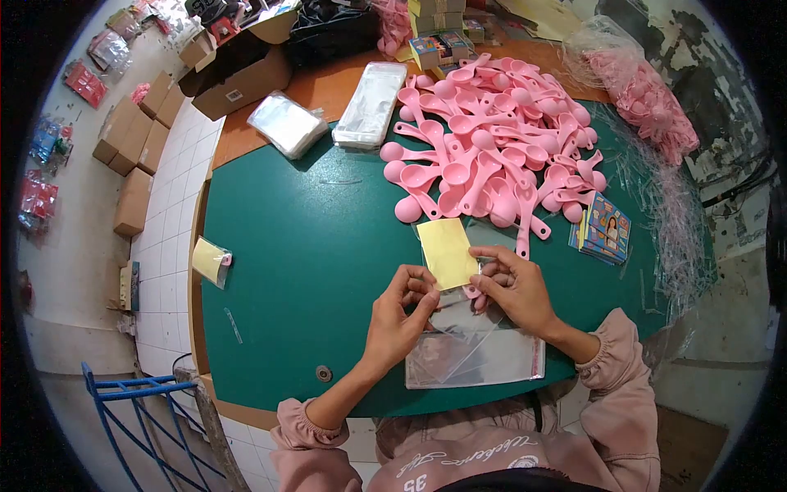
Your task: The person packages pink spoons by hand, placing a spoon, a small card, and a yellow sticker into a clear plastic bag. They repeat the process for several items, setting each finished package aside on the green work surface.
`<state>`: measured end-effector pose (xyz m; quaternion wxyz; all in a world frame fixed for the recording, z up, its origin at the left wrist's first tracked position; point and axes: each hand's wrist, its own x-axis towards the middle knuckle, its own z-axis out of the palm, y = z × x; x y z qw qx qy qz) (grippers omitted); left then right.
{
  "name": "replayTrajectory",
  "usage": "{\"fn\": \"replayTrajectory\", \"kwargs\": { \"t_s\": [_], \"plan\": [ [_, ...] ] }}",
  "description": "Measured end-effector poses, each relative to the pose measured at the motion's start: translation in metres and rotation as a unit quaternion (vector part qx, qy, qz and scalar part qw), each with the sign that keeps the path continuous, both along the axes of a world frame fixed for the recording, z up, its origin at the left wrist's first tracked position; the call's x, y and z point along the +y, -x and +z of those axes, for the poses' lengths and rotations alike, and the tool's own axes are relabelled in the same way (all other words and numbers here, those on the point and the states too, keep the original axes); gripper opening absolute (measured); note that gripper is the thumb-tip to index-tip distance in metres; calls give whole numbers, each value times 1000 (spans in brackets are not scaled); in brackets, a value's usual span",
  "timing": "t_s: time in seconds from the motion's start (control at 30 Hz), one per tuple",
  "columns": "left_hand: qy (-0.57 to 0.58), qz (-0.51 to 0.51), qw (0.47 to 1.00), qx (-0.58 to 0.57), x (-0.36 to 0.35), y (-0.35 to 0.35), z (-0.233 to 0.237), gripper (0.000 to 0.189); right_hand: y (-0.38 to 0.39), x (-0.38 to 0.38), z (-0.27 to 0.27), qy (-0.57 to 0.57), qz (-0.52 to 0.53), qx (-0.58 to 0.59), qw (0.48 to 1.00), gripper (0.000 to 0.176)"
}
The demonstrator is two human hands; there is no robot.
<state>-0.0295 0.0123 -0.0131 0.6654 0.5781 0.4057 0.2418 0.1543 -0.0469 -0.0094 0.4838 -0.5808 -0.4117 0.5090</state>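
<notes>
Both hands meet at a yellow card (447,254) with clear plastic around its edges, held above the near part of the green table. My left hand (402,318) is closed, thumb and fingers pinching a clear plastic bag (453,316) just below the card's lower left corner. At the card's lower right corner, my right hand (518,293) pinches with thumb and fingers; a bit of pink shows beneath that thumb. Below the hands lie flat clear plastic bags (492,365). Beyond the card spreads a big heap of pink measuring spoons (484,148).
A stack of printed cards (605,230) lies at the right. Two stacks of clear bags (370,107) rest at the back, near an open cardboard box (238,82). A packed bag with a yellow card (211,261) sits at the left edge. A blue metal frame (139,389) stands beside the table.
</notes>
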Motion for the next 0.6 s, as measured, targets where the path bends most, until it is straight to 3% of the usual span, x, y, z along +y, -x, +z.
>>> {"fn": "replayTrajectory", "kwargs": {
  "t_s": [0.23, 0.33, 0.4, 0.43, 0.5, 0.53, 0.57, 0.6],
  "plan": [
    [-56, 40, 998, 15, -3, -4, 0, 47, 1, -1, 2, 12, 12, 7, 1000, 41],
    [-26, 52, 998, -7, 2, -2, -7, 52, 3, -3, 4, 7, 46, 3, 999, 41],
    [95, 83, 990, -65, 6, 1, -7, 55, 3, -4, 2, 0, 60, 7, 998, 40],
    [94, 83, 990, -66, 7, 1, -4, 55, 2, -4, 4, 0, 60, 6, 998, 40],
    [89, 89, 989, -73, 9, 2, 8, 57, -4, -4, 10, -26, 53, -107, 993, 36],
    [90, 89, 989, -74, 12, 5, 12, 57, -7, -2, 11, -25, 52, -107, 993, 36],
    [52, 79, 994, -59, 19, 13, 17, 57, -13, 2, 12, -123, -24, -294, 948, 34],
    [12, 70, 996, -45, 27, 22, 23, 58, -19, 6, 13, -217, -99, -465, 853, 32]
  ]
}}
